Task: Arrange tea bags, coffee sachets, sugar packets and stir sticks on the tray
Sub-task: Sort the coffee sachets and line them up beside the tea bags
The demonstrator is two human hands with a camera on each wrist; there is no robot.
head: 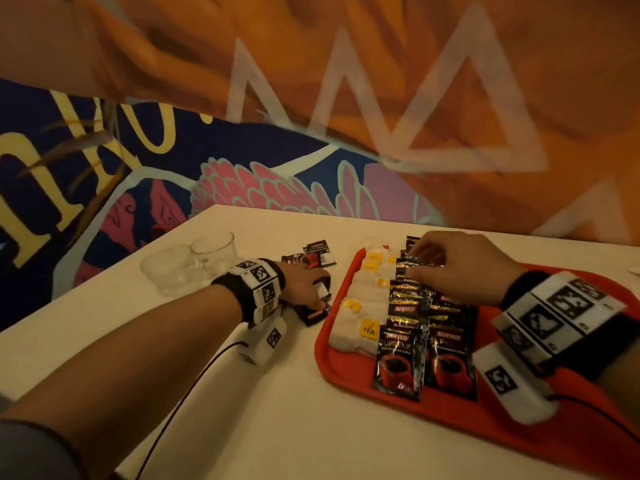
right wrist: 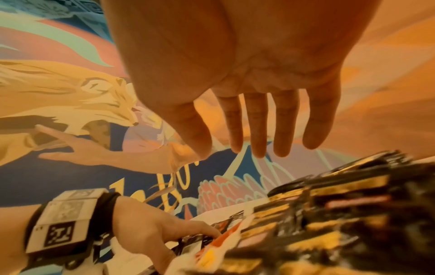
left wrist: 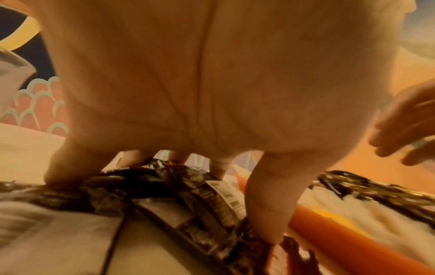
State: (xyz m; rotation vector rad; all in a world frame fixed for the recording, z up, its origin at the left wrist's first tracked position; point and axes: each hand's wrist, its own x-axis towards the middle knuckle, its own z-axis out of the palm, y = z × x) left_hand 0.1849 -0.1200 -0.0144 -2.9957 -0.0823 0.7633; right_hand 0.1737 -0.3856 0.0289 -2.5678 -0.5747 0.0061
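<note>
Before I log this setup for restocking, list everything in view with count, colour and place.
tray: one, red, on the table's right
tea bags: a row, white with yellow tags, tray's left side
coffee sachets: two overlapping rows, black and red, tray's middle
loose sachets: a few, black, on the table left of the tray
glass cups: two, clear, far left
table: one, white
left hand: pinching loose sachets
right hand: open, over the coffee rows
</note>
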